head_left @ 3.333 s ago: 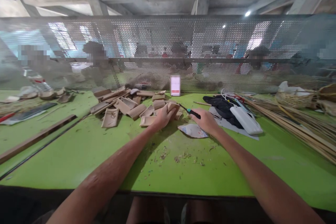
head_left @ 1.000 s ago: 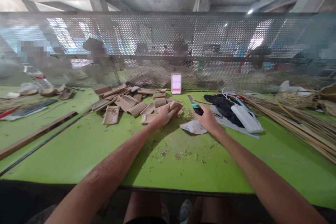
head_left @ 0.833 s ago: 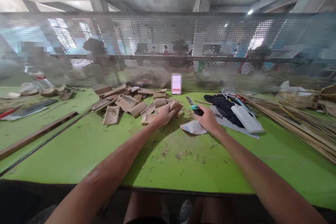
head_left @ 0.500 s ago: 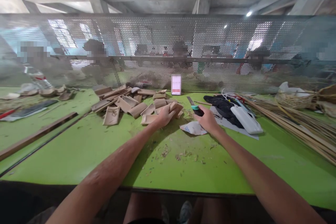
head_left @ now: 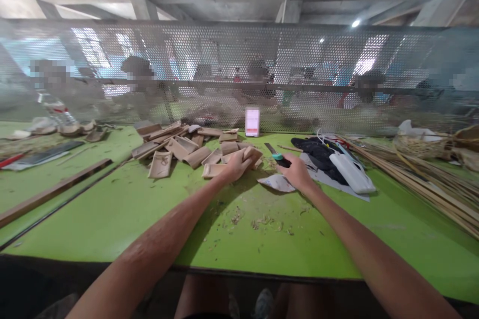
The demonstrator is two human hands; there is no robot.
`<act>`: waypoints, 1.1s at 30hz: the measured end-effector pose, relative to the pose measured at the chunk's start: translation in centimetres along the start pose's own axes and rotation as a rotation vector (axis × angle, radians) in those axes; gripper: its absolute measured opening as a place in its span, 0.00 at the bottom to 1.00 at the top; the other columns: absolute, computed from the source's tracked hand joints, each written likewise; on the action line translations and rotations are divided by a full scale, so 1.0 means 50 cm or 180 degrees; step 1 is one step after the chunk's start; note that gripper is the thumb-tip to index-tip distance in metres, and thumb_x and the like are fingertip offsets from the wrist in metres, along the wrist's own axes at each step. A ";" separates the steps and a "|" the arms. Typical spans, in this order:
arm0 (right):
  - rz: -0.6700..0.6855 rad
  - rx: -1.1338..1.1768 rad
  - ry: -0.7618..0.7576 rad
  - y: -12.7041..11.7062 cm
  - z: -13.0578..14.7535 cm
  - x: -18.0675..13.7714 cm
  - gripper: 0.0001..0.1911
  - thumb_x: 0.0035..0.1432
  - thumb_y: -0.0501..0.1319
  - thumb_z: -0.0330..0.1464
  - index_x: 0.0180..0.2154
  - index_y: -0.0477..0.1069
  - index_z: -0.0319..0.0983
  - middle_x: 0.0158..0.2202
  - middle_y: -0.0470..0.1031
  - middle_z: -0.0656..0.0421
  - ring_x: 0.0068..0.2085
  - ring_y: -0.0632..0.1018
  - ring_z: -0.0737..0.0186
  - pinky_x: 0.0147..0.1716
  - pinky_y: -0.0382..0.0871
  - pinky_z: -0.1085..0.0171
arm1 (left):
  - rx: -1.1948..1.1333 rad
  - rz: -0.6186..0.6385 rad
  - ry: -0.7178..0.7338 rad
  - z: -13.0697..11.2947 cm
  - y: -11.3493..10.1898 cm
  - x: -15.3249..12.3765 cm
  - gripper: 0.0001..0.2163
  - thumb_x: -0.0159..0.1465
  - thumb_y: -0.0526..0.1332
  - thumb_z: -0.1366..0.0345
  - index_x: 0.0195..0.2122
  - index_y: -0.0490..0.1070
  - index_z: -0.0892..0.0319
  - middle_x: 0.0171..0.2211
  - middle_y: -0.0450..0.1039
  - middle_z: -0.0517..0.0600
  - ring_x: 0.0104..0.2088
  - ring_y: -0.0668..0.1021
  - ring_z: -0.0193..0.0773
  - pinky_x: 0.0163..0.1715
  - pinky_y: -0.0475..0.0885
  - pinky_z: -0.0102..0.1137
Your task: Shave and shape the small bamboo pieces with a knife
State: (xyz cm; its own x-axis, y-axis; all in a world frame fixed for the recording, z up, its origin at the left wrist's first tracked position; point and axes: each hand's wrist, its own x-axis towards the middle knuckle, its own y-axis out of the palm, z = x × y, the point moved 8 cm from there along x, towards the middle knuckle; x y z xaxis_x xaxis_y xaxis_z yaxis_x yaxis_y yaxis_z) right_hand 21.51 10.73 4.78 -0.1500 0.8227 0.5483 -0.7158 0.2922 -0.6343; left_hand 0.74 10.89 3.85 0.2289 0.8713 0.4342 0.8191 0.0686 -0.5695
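Head view, only one. My left hand [head_left: 236, 165] is closed over a tan curved piece [head_left: 251, 152] at the near right edge of the pile of like pieces [head_left: 175, 147], pressing it onto the counter [head_left: 112, 209]; I judge the grip is there to steady it. My right hand [head_left: 297, 172] is wrapped around the dark handle of a knife [head_left: 275, 152], with the blade pointing away and left, near the held piece; I can't tell if they touch. The wrist sits on a paper scrap [head_left: 277, 183], probably as a rest.

Shavings [head_left: 262, 222] litter the green counter between my forearms. A phone [head_left: 252, 121] stands upright against the mesh screen [head_left: 224, 60], facing me. To the right lie a black cloth [head_left: 314, 149], a white power bank [head_left: 352, 172] and long bamboo strips [head_left: 411, 174]. A wooden slat [head_left: 52, 192] lies to the left. Other people sit behind the mesh, under a concrete ceiling with lamps on
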 end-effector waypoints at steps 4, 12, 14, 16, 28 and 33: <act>-0.0091 -0.0082 -0.0002 -0.005 -0.007 0.004 0.14 0.52 0.63 0.36 0.39 0.78 0.36 0.40 0.80 0.49 0.42 0.79 0.49 0.44 0.71 0.55 | -0.0068 0.0058 0.0142 -0.012 0.000 -0.003 0.12 0.69 0.54 0.59 0.43 0.72 0.60 0.37 0.77 0.53 0.36 0.76 0.42 0.38 0.70 0.35; -0.0376 -0.0043 0.0357 -0.011 -0.032 0.002 0.15 0.50 0.63 0.39 0.39 0.71 0.39 0.32 0.77 0.55 0.33 0.76 0.54 0.35 0.68 0.59 | -0.0005 -0.0016 0.0119 -0.016 -0.002 -0.003 0.14 0.69 0.54 0.56 0.43 0.73 0.59 0.39 0.78 0.54 0.37 0.77 0.44 0.40 0.70 0.37; -0.0490 -0.0151 0.0559 -0.016 -0.043 0.000 0.14 0.48 0.64 0.41 0.35 0.68 0.41 0.29 0.75 0.57 0.31 0.75 0.55 0.32 0.66 0.60 | 0.0087 -0.0068 0.0075 -0.010 -0.002 -0.001 0.14 0.69 0.54 0.55 0.41 0.73 0.59 0.38 0.78 0.55 0.37 0.76 0.44 0.39 0.70 0.37; -0.0576 -0.0223 0.0666 -0.020 -0.048 -0.002 0.14 0.47 0.64 0.42 0.31 0.65 0.42 0.29 0.75 0.57 0.31 0.74 0.55 0.31 0.66 0.59 | 0.0104 -0.0098 0.0064 -0.005 -0.001 0.000 0.14 0.69 0.54 0.54 0.39 0.72 0.59 0.37 0.77 0.55 0.37 0.76 0.44 0.39 0.70 0.37; -0.0482 -0.0164 0.0825 -0.020 -0.041 -0.005 0.10 0.48 0.62 0.40 0.31 0.70 0.41 0.30 0.78 0.53 0.34 0.77 0.51 0.33 0.67 0.60 | 0.0066 -0.0014 0.0134 -0.013 0.001 -0.005 0.13 0.69 0.54 0.56 0.43 0.72 0.60 0.39 0.77 0.54 0.38 0.76 0.42 0.37 0.68 0.34; -0.0364 -0.0044 0.0570 -0.013 -0.024 -0.002 0.10 0.47 0.61 0.40 0.29 0.70 0.41 0.29 0.78 0.54 0.33 0.77 0.51 0.32 0.67 0.60 | 0.0199 -0.0087 0.0097 0.006 0.004 -0.002 0.11 0.68 0.55 0.57 0.38 0.70 0.59 0.36 0.76 0.53 0.36 0.74 0.42 0.36 0.68 0.34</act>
State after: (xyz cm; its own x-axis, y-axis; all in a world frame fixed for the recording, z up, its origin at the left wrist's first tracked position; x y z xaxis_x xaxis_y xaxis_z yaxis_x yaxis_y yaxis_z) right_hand 22.84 11.03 4.49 0.0561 0.8569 0.5124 -0.7115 0.3944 -0.5816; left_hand 0.70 10.97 3.50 0.2235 0.8535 0.4707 0.7911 0.1232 -0.5992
